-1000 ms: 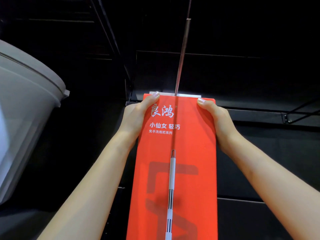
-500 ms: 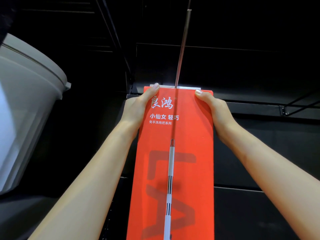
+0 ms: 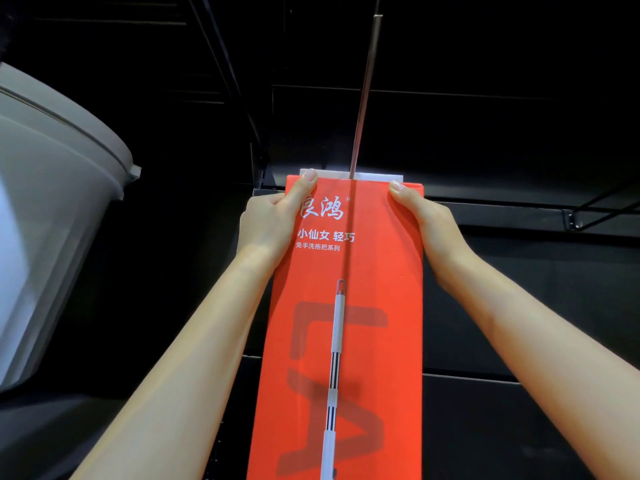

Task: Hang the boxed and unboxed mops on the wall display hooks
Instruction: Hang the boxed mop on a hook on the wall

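A tall red mop box (image 3: 374, 306) with white Chinese lettering and a printed mop handle stands upright in front of me against the black wall display. My left hand (image 3: 270, 226) grips its upper left edge, thumb on the front near the top. My right hand (image 3: 426, 223) holds the upper right edge the same way. A white strip (image 3: 377, 176) shows along the box's top edge. A thin metal display hook rod (image 3: 363, 95) runs from above down to the middle of that top edge; whether it passes through a hang hole is hidden.
A large grey plastic bucket (image 3: 52, 209) hangs at the left, close to my left arm. Black wall panels and rails (image 3: 485, 206) fill the background. A black wire hook bracket (image 3: 588, 211) sticks out at the right.
The box and both hands sit slightly higher in view than a second ago, nearer the metal rod. The grips on the box are unchanged.
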{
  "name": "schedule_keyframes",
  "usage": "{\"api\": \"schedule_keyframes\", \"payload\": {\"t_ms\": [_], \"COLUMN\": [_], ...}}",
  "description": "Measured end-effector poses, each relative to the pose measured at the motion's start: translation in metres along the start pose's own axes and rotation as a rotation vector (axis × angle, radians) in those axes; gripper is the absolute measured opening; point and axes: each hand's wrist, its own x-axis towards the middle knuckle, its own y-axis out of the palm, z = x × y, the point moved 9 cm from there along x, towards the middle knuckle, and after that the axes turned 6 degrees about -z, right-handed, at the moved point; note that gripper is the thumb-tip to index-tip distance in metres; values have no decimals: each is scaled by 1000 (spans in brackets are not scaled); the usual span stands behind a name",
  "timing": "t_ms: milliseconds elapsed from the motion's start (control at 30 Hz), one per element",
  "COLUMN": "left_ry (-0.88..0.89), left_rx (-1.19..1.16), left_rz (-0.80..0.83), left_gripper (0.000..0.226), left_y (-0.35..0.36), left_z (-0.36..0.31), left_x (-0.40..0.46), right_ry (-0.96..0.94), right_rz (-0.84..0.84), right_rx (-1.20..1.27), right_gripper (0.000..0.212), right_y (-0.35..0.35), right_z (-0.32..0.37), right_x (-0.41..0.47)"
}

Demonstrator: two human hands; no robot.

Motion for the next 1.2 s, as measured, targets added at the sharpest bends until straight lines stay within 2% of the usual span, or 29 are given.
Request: {"api": "schedule_keyframes", "payload": {"t_ms": [267, 433, 500, 600, 700, 867, 1033, 1200], "left_ry": [68, 37, -5, -81, -161, -202, -288, -286], "left_rx": [35, -1, -48, -194, -284, -155, -99, -44], "left_rz": [-7, 29, 69, 219, 294, 229, 220, 205], "left_gripper": [54, 57, 57, 44, 46, 37, 34, 38], "left_y": [0, 3, 4, 12, 10, -17, -36, -39], "left_z": [-5, -1, 5, 16, 33, 79, 116, 120], "left_x": [-3, -11, -16, -30, -55, -119, -175, -190], "right_ry": [97, 169, 190, 187, 192, 171, 239, 321], "right_rz": [40, 52, 58, 71, 81, 120, 156, 104], "right_rx": [25, 200, 275, 325, 289, 79, 64, 76], "right_gripper": [48, 50, 51, 50, 45, 49, 49, 56], "right_y": [4, 13, 17, 20, 18, 8, 5, 2], "right_z": [-14, -20, -20, -18, -29, -76, -119, -136], "right_x": [-6, -13, -15, -21, -42, -125, -203, -227]}}
